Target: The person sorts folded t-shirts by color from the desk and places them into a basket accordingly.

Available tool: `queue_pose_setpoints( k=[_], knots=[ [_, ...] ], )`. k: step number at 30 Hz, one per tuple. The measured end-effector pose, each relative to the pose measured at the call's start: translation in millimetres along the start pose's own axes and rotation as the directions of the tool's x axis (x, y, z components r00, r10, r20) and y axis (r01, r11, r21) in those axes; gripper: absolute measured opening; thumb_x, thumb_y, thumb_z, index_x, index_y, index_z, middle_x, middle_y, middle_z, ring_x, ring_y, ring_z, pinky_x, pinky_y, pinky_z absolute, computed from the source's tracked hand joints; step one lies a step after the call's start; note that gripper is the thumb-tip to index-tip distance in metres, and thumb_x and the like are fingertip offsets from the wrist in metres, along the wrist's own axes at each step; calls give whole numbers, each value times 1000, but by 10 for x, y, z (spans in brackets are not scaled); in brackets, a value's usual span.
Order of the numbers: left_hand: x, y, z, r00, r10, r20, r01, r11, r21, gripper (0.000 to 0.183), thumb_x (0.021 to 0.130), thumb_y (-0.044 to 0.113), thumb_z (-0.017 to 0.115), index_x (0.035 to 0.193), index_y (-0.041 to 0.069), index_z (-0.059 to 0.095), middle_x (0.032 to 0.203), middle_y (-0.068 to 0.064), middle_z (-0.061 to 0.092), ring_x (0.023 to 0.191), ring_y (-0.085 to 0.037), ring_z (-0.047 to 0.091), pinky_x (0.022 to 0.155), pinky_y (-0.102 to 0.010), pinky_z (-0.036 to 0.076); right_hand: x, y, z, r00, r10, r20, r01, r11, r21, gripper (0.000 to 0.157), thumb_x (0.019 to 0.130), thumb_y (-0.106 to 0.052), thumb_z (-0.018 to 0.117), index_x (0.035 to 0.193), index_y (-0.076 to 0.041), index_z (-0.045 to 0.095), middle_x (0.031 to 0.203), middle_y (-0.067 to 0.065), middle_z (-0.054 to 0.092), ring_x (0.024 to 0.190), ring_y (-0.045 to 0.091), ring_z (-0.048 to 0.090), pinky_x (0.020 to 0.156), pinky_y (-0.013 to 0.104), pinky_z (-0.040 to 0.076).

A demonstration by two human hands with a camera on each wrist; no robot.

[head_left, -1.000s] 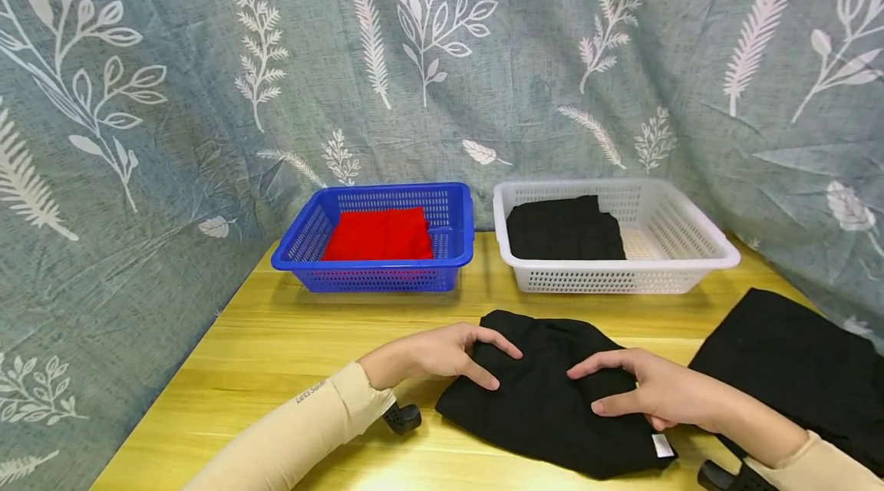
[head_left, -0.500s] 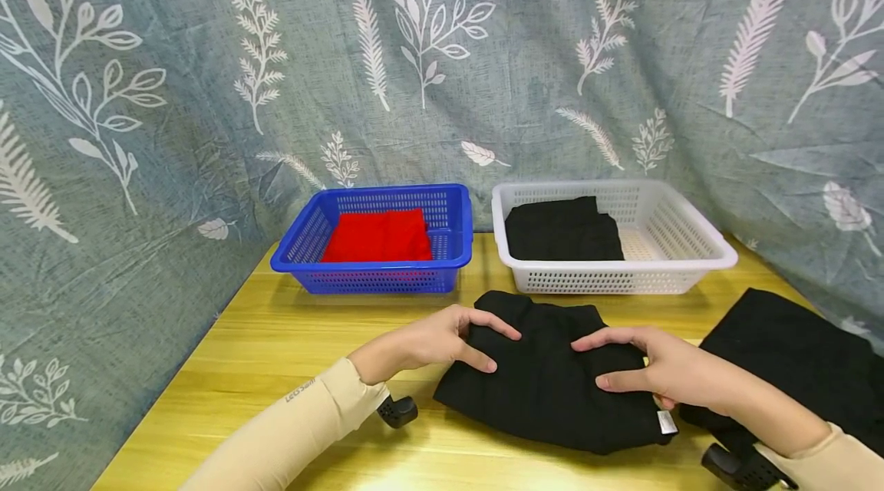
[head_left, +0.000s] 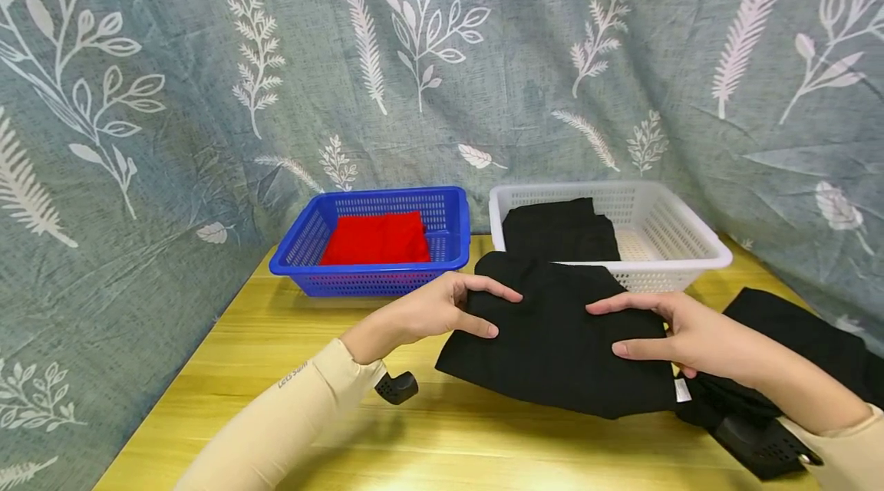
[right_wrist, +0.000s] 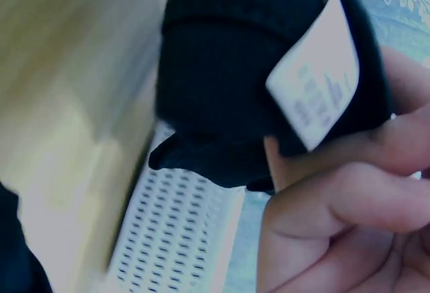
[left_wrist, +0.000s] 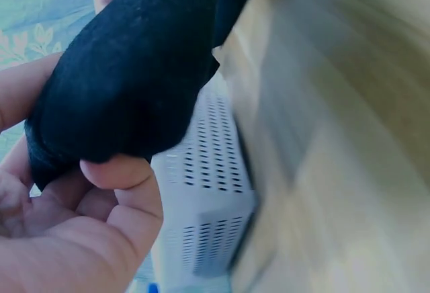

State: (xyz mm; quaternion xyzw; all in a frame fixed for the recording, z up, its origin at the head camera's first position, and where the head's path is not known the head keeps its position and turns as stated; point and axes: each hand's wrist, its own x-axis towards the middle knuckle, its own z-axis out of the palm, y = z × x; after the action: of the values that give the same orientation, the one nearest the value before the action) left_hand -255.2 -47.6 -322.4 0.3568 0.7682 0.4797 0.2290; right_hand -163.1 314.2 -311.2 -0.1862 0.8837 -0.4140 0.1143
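Already one dark bundle point(head_left: 561, 234) lies basketed beyond my left hand point(head_left: 440, 312) and right hand point(head_left: 691, 331), both pinching black fabric point(head_left: 555, 349); other cloth point(head_left: 780, 318) remains rightward.

cream left sleeve point(head_left: 276, 430), dark "lets swim" lettering point(head_left: 293, 374) near its cuff; cream right sleeve point(head_left: 846, 441); black, perforated wrist cameras point(head_left: 397, 388).

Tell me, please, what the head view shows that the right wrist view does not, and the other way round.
Only the head view shows the blue basket, the red cloth inside it, and the cream sleeve on the left arm.

Only the right wrist view shows the print on the white label, too blurred to read.

Both show the right hand holding the black cloth, that label, the white basket, the wooden table and the patterned curtain.
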Motion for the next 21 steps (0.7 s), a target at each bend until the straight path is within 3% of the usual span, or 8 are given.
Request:
queue_pose_setpoints(
  k=[3, 7, 9, 12, 14, 16, 18, 21],
  knots=[
    [44, 77, -36, 1000, 5, 1, -5, 1000, -5, 50, 94, 10, 82, 138, 32, 74, 54, 2, 46, 63, -12, 60, 83, -23, 50, -13, -31, -91, 1000, 13, -10, -13, 1000, -9, 53, 100, -30, 78, 150, -31, 61, 166, 23, 41, 42, 13, 43, 45, 36, 50],
    [137, 137, -72, 999, 38, -8, -38, 999, 5, 50, 94, 10, 82, 139, 31, 73, 54, 1, 44, 62, -13, 53, 80, -24, 48, -27, -33, -201, 999, 20, -39, -22, 999, -34, 54, 100, -32, 78, 151, -35, 60, 159, 18, 47, 42, 17, 44, 45, 36, 49],
    [199, 149, -84, 998, 59, -11, -59, 998, 18, 50, 94, 10, 82, 140, 30, 73, 54, 3, 40, 64, -7, 48, 80, -23, 46, -30, -7, -254, 999, 15, -51, -18, 998, -52, 56, 100, -32, 79, 152, -35, 59, 136, 18, 63, 43, 19, 45, 45, 36, 49],
    [294, 154, -106, 996, 83, -18, -82, 996, 24, 51, 94, 10, 83, 140, 28, 73, 54, 3, 38, 61, -7, 39, 81, -23, 45, -10, 50, -330, 998, 14, -59, -17, 998, -61, 57, 99, -31, 79, 152, -35, 59, 101, 6, 67, 43, 19, 44, 44, 36, 48],
    [351, 167, -123, 996, 89, -29, -89, 996, 18, 51, 93, 9, 83, 140, 27, 73, 53, 4, 37, 57, -9, 34, 79, -24, 45, 28, 82, -399, 998, 1, -56, -4, 999, -54, 58, 99, -28, 79, 153, -33, 58, 70, -3, 51, 41, 17, 39, 42, 35, 45],
    [407, 186, -144, 995, 86, -49, -86, 996, 9, 52, 92, 9, 84, 139, 27, 73, 52, 4, 36, 55, -16, 28, 80, -25, 45, 78, 109, -488, 999, -8, -46, 6, 999, -33, 58, 101, -26, 77, 155, -30, 57, 61, -8, 37, 40, 17, 29, 40, 32, 41],
    [468, 211, -164, 994, 83, -68, -82, 997, 13, 52, 92, 9, 84, 139, 30, 73, 53, 4, 38, 60, -15, 33, 80, -27, 44, 130, 128, -593, 999, -2, -36, 2, 1000, -10, 59, 101, -23, 76, 156, -28, 55, 56, -6, 17, 41, 18, 20, 38, 31, 36],
    [575, 240, -191, 995, 65, -82, -67, 998, -19, 52, 93, 9, 83, 139, 31, 73, 65, 5, 59, 73, -12, 57, 88, -25, 52, 201, 147, -744, 998, 16, -56, -17, 1000, -20, 60, 102, -25, 76, 157, -30, 54, 60, -5, 15, 44, 20, 16, 39, 31, 34]
  ],
)
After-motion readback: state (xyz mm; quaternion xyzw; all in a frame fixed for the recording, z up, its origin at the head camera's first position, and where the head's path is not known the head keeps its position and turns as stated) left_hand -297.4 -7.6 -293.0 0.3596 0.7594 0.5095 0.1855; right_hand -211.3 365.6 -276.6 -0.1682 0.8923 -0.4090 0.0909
